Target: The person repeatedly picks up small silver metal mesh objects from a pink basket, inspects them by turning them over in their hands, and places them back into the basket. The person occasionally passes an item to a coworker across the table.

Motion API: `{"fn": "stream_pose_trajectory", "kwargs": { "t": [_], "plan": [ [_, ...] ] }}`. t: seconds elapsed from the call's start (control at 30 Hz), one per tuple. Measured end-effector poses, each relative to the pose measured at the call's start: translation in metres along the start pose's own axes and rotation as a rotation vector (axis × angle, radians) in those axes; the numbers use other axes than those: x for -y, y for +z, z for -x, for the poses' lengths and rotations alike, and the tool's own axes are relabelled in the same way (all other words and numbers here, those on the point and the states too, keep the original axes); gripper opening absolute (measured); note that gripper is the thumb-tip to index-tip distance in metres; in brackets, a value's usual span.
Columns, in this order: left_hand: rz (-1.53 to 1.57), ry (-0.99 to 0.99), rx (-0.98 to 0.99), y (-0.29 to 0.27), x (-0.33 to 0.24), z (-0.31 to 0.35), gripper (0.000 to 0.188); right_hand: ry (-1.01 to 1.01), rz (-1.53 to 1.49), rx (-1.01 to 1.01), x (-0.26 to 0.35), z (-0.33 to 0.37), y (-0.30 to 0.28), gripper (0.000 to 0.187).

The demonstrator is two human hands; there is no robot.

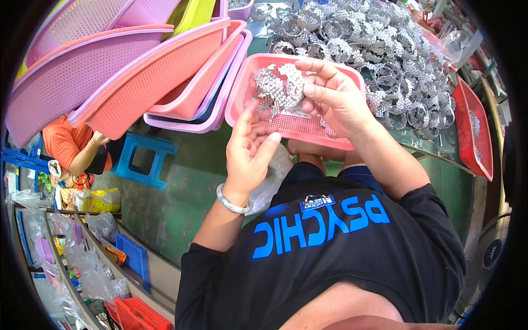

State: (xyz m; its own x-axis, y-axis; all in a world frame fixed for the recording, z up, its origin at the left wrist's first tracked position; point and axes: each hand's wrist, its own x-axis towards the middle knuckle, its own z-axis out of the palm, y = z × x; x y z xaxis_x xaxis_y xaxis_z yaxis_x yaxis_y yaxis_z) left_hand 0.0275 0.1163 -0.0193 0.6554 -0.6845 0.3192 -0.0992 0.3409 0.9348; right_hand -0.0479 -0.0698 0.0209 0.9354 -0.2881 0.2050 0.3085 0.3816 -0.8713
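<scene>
Over the pink basket (248,77), my right hand (336,96) pinches a silver patterned band (296,82) between thumb and fingers. The band is curled, with a scaly, perforated look. Beside it are more silver bands (268,87), partly overlapping, so I cannot tell which are joined. My left hand (250,157) is palm up at the basket's near left edge, fingers loosely bent and thumb apart, with nothing seen in it. Its fingertips come close to the silver pieces; whether they touch is unclear.
A large heap of silver bands (352,41) covers the table beyond the basket. Stacked purple and coral baskets (159,71) lean at the left. A red basket (474,129) sits at the right edge. Another person (77,146) is near a blue stool (144,157); a fan (491,253) stands lower right.
</scene>
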Motion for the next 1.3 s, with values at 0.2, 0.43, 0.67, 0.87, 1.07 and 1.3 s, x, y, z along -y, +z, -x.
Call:
{"fn": "stream_pose_trajectory", "kwargs": {
  "t": [0.2, 0.43, 0.67, 0.87, 1.07, 1.3],
  "plan": [
    [0.116, 0.136, 0.046, 0.024, 0.000, -0.032, 0.079, -0.030, -0.059, -0.023, -0.004, 0.003, 0.011, 0.043],
    [0.394, 0.028, 0.103, 0.024, 0.008, -0.049, 0.070, -0.099, 0.028, -0.091, -0.004, 0.005, 0.015, 0.036],
    [0.380, 0.065, 0.131, 0.020, 0.015, -0.059, 0.056, -0.081, 0.128, -0.093, -0.009, 0.008, 0.013, 0.029],
    [0.481, 0.035, 0.192, 0.019, 0.014, -0.063, 0.050, -0.094, 0.179, -0.071, -0.009, 0.010, 0.016, 0.024],
    [0.581, 0.001, 0.262, 0.011, 0.017, -0.069, 0.042, -0.096, 0.246, -0.077, -0.007, 0.013, 0.016, 0.021],
    [0.507, 0.003, 0.220, 0.005, 0.013, -0.071, 0.042, -0.298, 0.473, -0.213, 0.008, 0.009, 0.008, 0.029]
  ]
}}
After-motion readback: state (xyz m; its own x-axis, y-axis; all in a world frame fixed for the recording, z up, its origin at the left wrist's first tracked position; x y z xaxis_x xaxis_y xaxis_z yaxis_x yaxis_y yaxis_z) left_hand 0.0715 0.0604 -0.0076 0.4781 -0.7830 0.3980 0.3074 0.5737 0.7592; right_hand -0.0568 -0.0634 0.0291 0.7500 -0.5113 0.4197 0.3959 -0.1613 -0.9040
